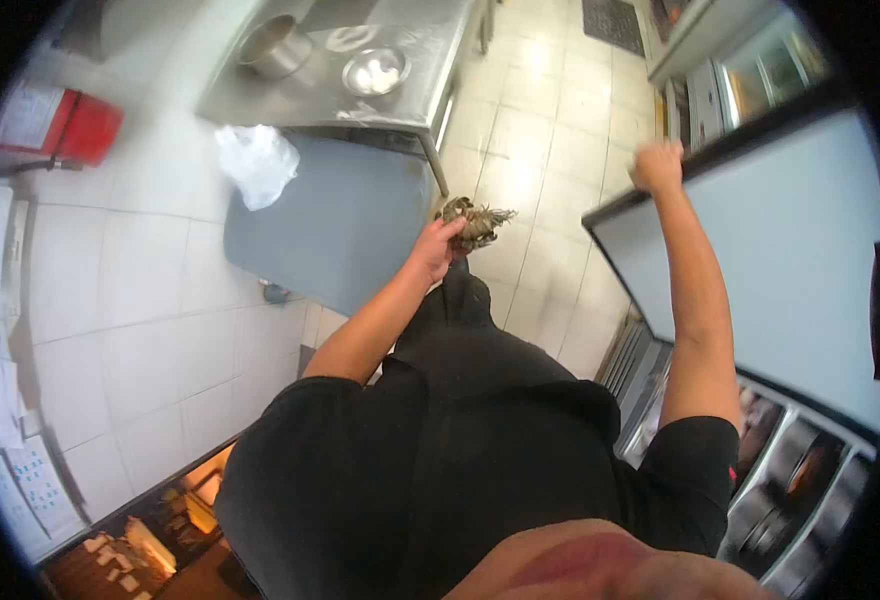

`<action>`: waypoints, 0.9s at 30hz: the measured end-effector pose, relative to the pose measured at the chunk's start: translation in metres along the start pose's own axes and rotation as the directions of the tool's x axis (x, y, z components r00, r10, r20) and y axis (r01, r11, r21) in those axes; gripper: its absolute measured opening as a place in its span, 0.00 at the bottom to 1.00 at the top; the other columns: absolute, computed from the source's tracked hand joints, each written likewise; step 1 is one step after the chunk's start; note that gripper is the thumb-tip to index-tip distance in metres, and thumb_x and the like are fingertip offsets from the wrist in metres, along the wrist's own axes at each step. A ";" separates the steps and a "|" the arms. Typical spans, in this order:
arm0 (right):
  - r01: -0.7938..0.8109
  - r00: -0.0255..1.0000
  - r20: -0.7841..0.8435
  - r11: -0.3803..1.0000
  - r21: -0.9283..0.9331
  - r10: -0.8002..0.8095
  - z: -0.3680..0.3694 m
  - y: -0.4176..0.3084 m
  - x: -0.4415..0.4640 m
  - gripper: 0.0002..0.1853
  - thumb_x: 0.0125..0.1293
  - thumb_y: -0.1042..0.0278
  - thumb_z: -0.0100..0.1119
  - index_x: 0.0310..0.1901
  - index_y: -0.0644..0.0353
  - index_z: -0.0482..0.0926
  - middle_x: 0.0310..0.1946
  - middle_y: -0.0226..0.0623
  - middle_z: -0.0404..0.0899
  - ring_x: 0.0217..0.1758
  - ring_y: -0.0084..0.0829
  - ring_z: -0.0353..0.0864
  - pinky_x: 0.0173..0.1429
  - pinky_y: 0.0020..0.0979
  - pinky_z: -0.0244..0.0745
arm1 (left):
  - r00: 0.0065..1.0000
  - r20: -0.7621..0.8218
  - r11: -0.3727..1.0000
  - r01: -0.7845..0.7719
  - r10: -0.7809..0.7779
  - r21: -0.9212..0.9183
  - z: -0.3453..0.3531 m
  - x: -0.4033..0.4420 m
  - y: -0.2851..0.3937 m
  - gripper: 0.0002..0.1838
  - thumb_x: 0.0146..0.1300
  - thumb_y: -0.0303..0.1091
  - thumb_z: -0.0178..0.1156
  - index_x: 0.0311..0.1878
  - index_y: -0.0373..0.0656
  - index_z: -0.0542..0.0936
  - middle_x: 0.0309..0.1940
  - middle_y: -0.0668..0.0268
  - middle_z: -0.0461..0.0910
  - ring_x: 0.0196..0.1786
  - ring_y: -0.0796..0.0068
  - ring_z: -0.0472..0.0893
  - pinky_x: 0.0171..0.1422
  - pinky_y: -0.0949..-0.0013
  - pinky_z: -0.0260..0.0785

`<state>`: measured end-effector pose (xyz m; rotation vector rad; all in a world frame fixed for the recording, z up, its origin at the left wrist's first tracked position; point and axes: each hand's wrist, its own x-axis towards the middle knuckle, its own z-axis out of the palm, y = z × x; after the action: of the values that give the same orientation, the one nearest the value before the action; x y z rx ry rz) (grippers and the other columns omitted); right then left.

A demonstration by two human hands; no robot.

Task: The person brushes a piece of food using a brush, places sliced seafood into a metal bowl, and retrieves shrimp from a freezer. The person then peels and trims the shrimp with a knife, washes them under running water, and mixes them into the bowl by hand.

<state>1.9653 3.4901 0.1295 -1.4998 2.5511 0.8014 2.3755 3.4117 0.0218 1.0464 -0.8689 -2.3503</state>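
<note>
My left hand [434, 250] is closed around a brownish-grey clump [475, 224] with a ragged, stringy end; its exact kind I cannot make out. It is held out in front of my body, above the tiled floor. On the right, my right hand [658, 165], slightly blurred, grips the dark edge of a fridge door [780, 250] with a pale inner panel. The door stands swung out beside my right arm. Below it, metal pans [775, 500] with food show partly behind my sleeve.
A steel table [320, 95] at upper left carries a pot [275, 48] and a bowl [375, 72] with white things. A white plastic bag [258, 165] lies on a grey-blue surface [330, 215]. A red box [88, 128] hangs on the tiled wall.
</note>
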 end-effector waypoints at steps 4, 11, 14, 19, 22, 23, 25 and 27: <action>0.016 0.942 0.315 0.923 -0.385 0.115 0.062 -0.029 0.033 0.19 0.58 0.57 0.62 0.50 0.54 0.84 0.52 0.36 0.83 0.53 0.41 0.83 0.51 0.56 0.75 | 0.993 -0.078 0.995 -0.086 0.083 -0.043 -0.060 -0.003 0.047 0.17 0.66 0.35 0.59 0.56 0.40 0.75 0.48 0.65 0.80 0.47 0.73 0.80 0.51 0.65 0.73; 0.423 0.637 0.692 0.905 0.055 -0.340 0.047 -0.102 0.097 0.20 0.61 0.50 0.65 0.41 0.62 0.84 0.32 0.48 0.83 0.33 0.36 0.84 0.41 0.37 0.80 | 0.921 -0.271 0.935 -0.325 0.278 -0.145 -0.094 0.003 0.099 0.18 0.66 0.37 0.61 0.56 0.40 0.76 0.49 0.67 0.80 0.51 0.75 0.78 0.53 0.67 0.71; 0.276 0.852 0.079 0.571 0.773 -0.518 -0.022 -0.193 0.100 0.23 0.66 0.53 0.59 0.20 0.64 0.76 0.14 0.36 0.76 0.18 0.27 0.76 0.25 0.31 0.71 | 0.876 -0.352 0.896 -0.408 0.329 -0.176 -0.099 -0.003 0.100 0.18 0.66 0.36 0.60 0.57 0.39 0.75 0.50 0.67 0.80 0.51 0.74 0.78 0.56 0.65 0.70; 0.173 0.982 -0.153 0.211 0.962 -0.108 -0.117 -0.321 0.175 0.25 0.63 0.50 0.62 0.41 0.72 0.80 0.23 0.39 0.81 0.23 0.29 0.82 0.29 0.30 0.77 | 0.824 -0.459 0.840 -0.479 0.331 -0.254 -0.124 0.004 0.123 0.18 0.68 0.33 0.58 0.58 0.38 0.74 0.52 0.63 0.79 0.53 0.69 0.77 0.60 0.60 0.68; -0.113 0.962 0.076 -0.130 0.985 -0.261 -0.100 -0.356 0.243 0.25 0.60 0.57 0.64 0.44 0.77 0.77 0.30 0.46 0.82 0.25 0.36 0.84 0.29 0.35 0.81 | 0.793 -0.457 0.818 -0.536 0.403 -0.209 -0.111 0.019 0.134 0.18 0.68 0.30 0.56 0.59 0.35 0.72 0.54 0.60 0.77 0.56 0.66 0.76 0.62 0.59 0.66; -0.096 0.935 0.095 0.012 0.995 -0.341 -0.100 -0.359 0.258 0.20 0.59 0.61 0.63 0.42 0.75 0.78 0.30 0.46 0.82 0.26 0.36 0.84 0.30 0.36 0.81 | 0.778 -0.487 0.824 -0.536 0.397 -0.185 -0.104 0.029 0.136 0.18 0.69 0.30 0.55 0.59 0.34 0.71 0.54 0.59 0.76 0.57 0.65 0.75 0.63 0.58 0.66; 0.092 0.956 -0.058 0.106 0.990 -0.289 -0.079 -0.372 0.285 0.21 0.52 0.60 0.65 0.39 0.73 0.80 0.27 0.45 0.84 0.30 0.36 0.85 0.35 0.38 0.80 | 0.775 -0.468 0.819 -0.549 0.425 -0.165 -0.091 0.049 0.161 0.20 0.69 0.29 0.55 0.62 0.35 0.69 0.56 0.58 0.75 0.60 0.63 0.73 0.65 0.55 0.65; 0.005 0.955 0.007 0.040 0.999 -0.295 -0.116 -0.336 0.266 0.21 0.57 0.63 0.61 0.44 0.77 0.76 0.27 0.48 0.83 0.29 0.36 0.85 0.33 0.38 0.80 | 0.754 -0.486 0.810 -0.569 0.443 -0.145 -0.069 0.073 0.176 0.21 0.69 0.31 0.55 0.63 0.37 0.67 0.56 0.58 0.75 0.59 0.62 0.74 0.64 0.54 0.66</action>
<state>2.1291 3.0950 0.0107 -0.9344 1.7501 -0.8188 2.4038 3.2174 0.0699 0.9922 -0.5317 -1.6263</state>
